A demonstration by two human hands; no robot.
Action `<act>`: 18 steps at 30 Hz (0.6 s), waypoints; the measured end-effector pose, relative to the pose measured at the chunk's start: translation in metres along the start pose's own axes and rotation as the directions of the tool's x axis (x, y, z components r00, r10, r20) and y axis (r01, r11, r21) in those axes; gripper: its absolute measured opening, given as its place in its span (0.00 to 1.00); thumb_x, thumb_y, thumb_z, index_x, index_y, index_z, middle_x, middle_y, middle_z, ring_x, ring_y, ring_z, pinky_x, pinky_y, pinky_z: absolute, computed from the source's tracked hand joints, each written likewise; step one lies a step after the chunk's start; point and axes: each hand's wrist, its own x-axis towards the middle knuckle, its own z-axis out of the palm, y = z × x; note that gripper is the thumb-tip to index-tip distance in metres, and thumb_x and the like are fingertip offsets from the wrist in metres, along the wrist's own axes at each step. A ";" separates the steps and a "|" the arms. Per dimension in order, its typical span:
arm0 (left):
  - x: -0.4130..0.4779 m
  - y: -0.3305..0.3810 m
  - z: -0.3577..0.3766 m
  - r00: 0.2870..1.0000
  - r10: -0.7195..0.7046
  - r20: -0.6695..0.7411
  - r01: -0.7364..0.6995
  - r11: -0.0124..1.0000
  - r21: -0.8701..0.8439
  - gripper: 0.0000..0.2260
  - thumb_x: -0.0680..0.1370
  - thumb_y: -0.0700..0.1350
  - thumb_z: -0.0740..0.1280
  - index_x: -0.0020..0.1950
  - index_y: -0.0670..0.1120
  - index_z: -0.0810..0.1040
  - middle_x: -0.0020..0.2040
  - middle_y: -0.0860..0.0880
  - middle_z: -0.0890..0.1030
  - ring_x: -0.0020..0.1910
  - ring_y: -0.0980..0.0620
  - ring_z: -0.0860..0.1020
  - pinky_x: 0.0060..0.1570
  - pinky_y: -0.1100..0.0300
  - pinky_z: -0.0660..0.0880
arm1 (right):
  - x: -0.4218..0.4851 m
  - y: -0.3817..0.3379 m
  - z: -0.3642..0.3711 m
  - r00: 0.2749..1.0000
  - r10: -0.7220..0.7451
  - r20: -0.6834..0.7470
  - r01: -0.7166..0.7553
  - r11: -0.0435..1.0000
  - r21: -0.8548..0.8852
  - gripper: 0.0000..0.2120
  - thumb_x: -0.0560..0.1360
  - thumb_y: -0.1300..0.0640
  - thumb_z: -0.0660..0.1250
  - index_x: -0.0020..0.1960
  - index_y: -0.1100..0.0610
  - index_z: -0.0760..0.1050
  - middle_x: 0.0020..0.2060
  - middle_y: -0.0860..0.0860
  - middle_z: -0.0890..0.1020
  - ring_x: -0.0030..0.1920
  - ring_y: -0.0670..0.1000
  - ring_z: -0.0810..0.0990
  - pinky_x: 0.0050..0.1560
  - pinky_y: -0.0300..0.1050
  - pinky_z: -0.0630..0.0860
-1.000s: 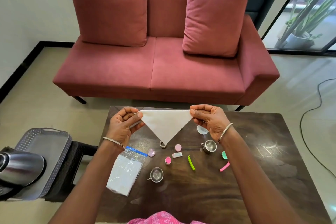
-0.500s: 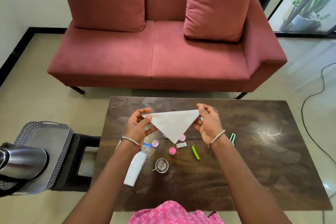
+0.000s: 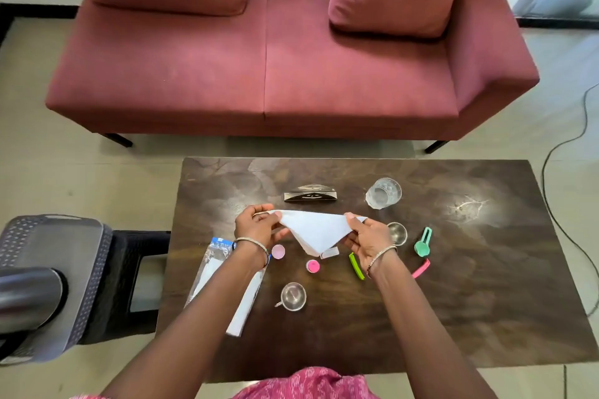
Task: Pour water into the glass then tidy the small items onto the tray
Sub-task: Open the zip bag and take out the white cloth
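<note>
Both hands hold a white napkin (image 3: pixel 313 231) folded into a triangle, point down, just above the dark table (image 3: pixel 486 301). My left hand (image 3: pixel 256 228) pinches its left corner and my right hand (image 3: pixel 366 236) pinches its right corner. A clear glass (image 3: pixel 383 193) stands behind my right hand. Small items lie around: two steel cups (image 3: pixel 293 296) (image 3: pixel 397 233), a pink lid (image 3: pixel 312 266), a pale lilac lid (image 3: pixel 278 251), a green clip (image 3: pixel 356 266), a teal clip (image 3: pixel 423 242) and a pink clip (image 3: pixel 420 268). The grey tray (image 3: pixel 48 256) sits on a stool at the left.
A steel napkin holder (image 3: pixel 310 196) stands behind the napkin. A clear plastic packet (image 3: pixel 227 285) lies under my left forearm. A steel jug (image 3: pixel 26 295) rests on the tray. A red sofa (image 3: pixel 275 74) faces the table's far edge, and a cable (image 3: pixel 564 146) runs along the floor on the right.
My hands have lowered the folded napkin toward the table and brought it nearer. The view has tipped down, so the glass and napkin holder now show.
</note>
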 end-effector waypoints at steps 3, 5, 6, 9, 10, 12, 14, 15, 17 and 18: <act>0.033 0.005 0.018 0.996 -0.074 -0.045 0.072 0.997 -0.037 0.09 0.75 0.31 0.68 0.53 0.38 0.75 0.44 0.41 0.80 0.35 0.48 0.80 0.30 0.57 0.82 | 0.029 -0.006 0.009 0.998 0.024 -0.060 -0.025 1.000 -0.008 0.06 0.80 0.61 0.65 0.45 0.61 0.77 0.25 0.49 0.83 0.25 0.44 0.82 0.24 0.38 0.77; 0.056 0.006 0.029 0.991 -0.111 -0.067 0.107 0.992 -0.067 0.07 0.74 0.30 0.68 0.47 0.39 0.75 0.40 0.43 0.79 0.33 0.49 0.79 0.27 0.60 0.80 | 0.049 -0.009 0.016 0.997 0.034 -0.076 -0.035 0.999 -0.002 0.07 0.80 0.62 0.65 0.43 0.61 0.77 0.24 0.49 0.83 0.25 0.45 0.82 0.24 0.39 0.78; 0.066 0.006 0.033 0.989 -0.128 -0.077 0.122 0.989 -0.081 0.07 0.74 0.29 0.68 0.43 0.40 0.74 0.39 0.43 0.78 0.33 0.49 0.78 0.26 0.60 0.80 | 0.058 -0.010 0.020 0.996 0.042 -0.081 -0.042 0.999 0.006 0.07 0.79 0.62 0.66 0.42 0.61 0.76 0.24 0.50 0.83 0.25 0.45 0.82 0.25 0.39 0.79; 0.101 0.001 0.041 0.980 -0.175 -0.094 0.166 0.981 -0.097 0.10 0.74 0.28 0.68 0.37 0.40 0.74 0.36 0.43 0.78 0.33 0.48 0.78 0.26 0.59 0.80 | 0.091 -0.011 0.029 0.991 0.085 -0.102 -0.081 0.996 0.045 0.07 0.77 0.64 0.69 0.40 0.60 0.75 0.23 0.50 0.82 0.24 0.45 0.82 0.24 0.39 0.79; 0.112 -0.001 0.045 0.977 -0.193 -0.088 0.183 0.977 -0.105 0.10 0.74 0.28 0.68 0.37 0.40 0.74 0.36 0.43 0.78 0.33 0.47 0.78 0.26 0.59 0.80 | 0.102 -0.013 0.032 0.989 0.100 -0.105 -0.094 0.994 0.062 0.08 0.77 0.64 0.69 0.40 0.60 0.74 0.23 0.50 0.82 0.23 0.45 0.82 0.24 0.39 0.79; 0.134 -0.004 0.052 0.969 -0.234 -0.082 0.221 0.965 -0.140 0.08 0.74 0.28 0.67 0.38 0.38 0.75 0.37 0.42 0.79 0.33 0.47 0.79 0.24 0.59 0.79 | 0.124 -0.017 0.037 0.985 0.132 -0.107 -0.123 0.988 0.091 0.08 0.77 0.65 0.69 0.41 0.60 0.73 0.22 0.50 0.82 0.22 0.45 0.81 0.23 0.39 0.79; 0.154 -0.009 0.059 0.958 -0.272 -0.093 0.255 0.954 -0.160 0.08 0.75 0.28 0.67 0.39 0.38 0.75 0.37 0.41 0.79 0.33 0.47 0.79 0.23 0.59 0.79 | 0.148 -0.019 0.041 0.979 0.167 -0.120 -0.154 0.982 0.113 0.07 0.76 0.66 0.70 0.41 0.61 0.73 0.22 0.51 0.81 0.21 0.45 0.80 0.23 0.38 0.79; 0.163 -0.013 0.062 0.953 -0.284 -0.102 0.266 0.950 -0.162 0.07 0.75 0.28 0.67 0.39 0.38 0.75 0.37 0.41 0.79 0.31 0.47 0.79 0.23 0.58 0.79 | 0.158 -0.017 0.041 0.974 0.184 -0.128 -0.169 0.978 0.122 0.07 0.76 0.66 0.70 0.42 0.62 0.74 0.22 0.52 0.81 0.21 0.45 0.80 0.24 0.37 0.79; 0.177 -0.021 0.066 0.944 -0.307 -0.123 0.287 0.946 -0.153 0.07 0.75 0.28 0.67 0.39 0.37 0.74 0.36 0.41 0.79 0.26 0.49 0.79 0.26 0.56 0.80 | 0.175 -0.014 0.041 0.968 0.211 -0.138 -0.192 0.972 0.133 0.06 0.76 0.67 0.69 0.42 0.63 0.74 0.23 0.53 0.82 0.21 0.44 0.80 0.24 0.36 0.79; 0.183 -0.027 0.068 0.938 -0.319 -0.140 0.299 0.943 -0.143 0.07 0.75 0.28 0.67 0.39 0.36 0.74 0.36 0.40 0.79 0.25 0.49 0.79 0.29 0.55 0.80 | 0.185 -0.012 0.041 0.966 0.219 -0.141 -0.201 0.971 0.132 0.06 0.76 0.67 0.68 0.42 0.63 0.74 0.24 0.53 0.82 0.20 0.44 0.79 0.24 0.36 0.78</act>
